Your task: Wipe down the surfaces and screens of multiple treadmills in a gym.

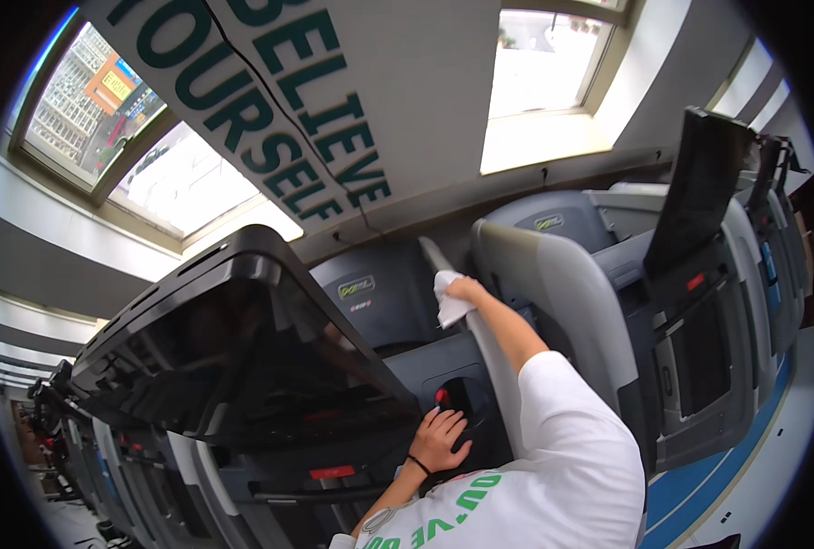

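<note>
My right arm reaches far forward, and my right hand presses a white cloth onto the grey side frame of a treadmill. Part of the cloth hangs out under the fingers. My left hand, with a dark band at its wrist, rests on the console with its fingers spread. It holds nothing and lies just below a dark recess with something red in it. Left of both hands stands the treadmill's large black glossy screen. Beyond it is the grey motor cover.
A second treadmill's light grey frame stands close on the right, with a tilted black screen. More treadmills line up on both sides. Ahead is a white wall with large green letters, a hanging black cable and windows. Blue flooring shows lower right.
</note>
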`<state>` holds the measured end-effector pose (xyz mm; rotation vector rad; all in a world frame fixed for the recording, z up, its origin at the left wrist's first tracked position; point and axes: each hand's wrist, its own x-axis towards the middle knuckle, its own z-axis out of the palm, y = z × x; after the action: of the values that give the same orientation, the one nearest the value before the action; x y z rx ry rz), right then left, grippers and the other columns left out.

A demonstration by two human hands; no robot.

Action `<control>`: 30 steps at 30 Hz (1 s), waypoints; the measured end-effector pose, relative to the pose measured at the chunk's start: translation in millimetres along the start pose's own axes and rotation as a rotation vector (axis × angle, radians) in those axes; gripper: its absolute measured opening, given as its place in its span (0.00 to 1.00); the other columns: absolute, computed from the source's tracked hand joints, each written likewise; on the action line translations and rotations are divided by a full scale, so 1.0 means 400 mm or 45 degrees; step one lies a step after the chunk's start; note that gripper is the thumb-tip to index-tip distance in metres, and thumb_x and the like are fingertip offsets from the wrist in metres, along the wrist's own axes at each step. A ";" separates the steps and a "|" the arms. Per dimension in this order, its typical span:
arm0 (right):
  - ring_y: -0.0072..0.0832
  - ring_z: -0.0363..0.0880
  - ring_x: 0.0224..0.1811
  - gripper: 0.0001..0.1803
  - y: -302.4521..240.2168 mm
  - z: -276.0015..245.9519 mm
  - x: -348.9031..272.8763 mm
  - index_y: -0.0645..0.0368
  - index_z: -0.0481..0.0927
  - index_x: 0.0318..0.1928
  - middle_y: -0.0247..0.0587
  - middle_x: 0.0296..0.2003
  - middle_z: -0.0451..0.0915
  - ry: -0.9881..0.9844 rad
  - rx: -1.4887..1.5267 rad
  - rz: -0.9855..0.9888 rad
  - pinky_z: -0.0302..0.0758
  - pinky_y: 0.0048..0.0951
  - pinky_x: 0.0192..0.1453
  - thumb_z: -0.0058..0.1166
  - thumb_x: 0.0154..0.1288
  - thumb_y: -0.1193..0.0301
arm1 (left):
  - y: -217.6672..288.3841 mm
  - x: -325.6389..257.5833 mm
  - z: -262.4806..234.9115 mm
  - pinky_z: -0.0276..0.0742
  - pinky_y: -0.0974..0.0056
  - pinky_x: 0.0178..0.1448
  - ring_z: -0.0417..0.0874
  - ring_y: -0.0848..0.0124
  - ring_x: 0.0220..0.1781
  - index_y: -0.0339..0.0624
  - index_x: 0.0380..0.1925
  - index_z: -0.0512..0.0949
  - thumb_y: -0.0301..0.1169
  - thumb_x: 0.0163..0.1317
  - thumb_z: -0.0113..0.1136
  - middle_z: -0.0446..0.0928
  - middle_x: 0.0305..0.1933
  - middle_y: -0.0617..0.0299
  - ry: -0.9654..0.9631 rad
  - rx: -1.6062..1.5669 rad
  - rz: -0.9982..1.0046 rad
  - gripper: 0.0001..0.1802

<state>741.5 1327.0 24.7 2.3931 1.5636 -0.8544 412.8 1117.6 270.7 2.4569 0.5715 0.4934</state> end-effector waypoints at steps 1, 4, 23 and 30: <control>0.49 0.72 0.57 0.27 -0.018 -0.005 -0.047 0.56 0.79 0.50 0.49 0.54 0.75 -0.045 0.113 -0.024 0.67 0.43 0.60 0.44 0.56 0.54 | -0.006 -0.005 0.001 0.60 0.56 0.65 0.75 0.64 0.54 0.40 0.41 0.79 0.42 0.47 0.62 0.78 0.48 0.56 -0.022 0.009 -0.010 0.23; 0.52 0.76 0.50 0.23 -0.333 -0.103 -0.329 0.62 0.79 0.46 0.59 0.44 0.78 0.030 0.181 -0.561 0.70 0.45 0.56 0.43 0.56 0.59 | -0.076 -0.113 -0.061 0.58 0.55 0.67 0.74 0.64 0.55 0.41 0.41 0.79 0.43 0.46 0.62 0.78 0.47 0.58 0.018 0.148 -0.136 0.24; 0.33 0.54 0.70 0.32 -0.316 0.074 -0.950 0.60 0.64 0.63 0.43 0.65 0.62 1.000 -0.019 -0.527 0.41 0.55 0.70 0.44 0.62 0.56 | 0.154 -0.559 -0.188 0.71 0.54 0.52 0.77 0.52 0.43 0.35 0.37 0.78 0.31 0.44 0.59 0.78 0.38 0.50 0.888 0.120 -0.672 0.17; 0.39 0.55 0.70 0.36 -0.261 0.126 -1.090 0.63 0.62 0.63 0.53 0.64 0.61 1.041 0.131 -0.553 0.49 0.52 0.68 0.50 0.54 0.60 | -0.078 -0.898 -0.117 0.56 0.50 0.68 0.63 0.51 0.65 0.40 0.64 0.58 0.47 0.59 0.52 0.66 0.62 0.47 1.043 1.533 -1.752 0.36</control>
<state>504.0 1007.1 236.2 2.6835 2.4222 0.0659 80.1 983.7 210.3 1.7379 3.2278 0.5566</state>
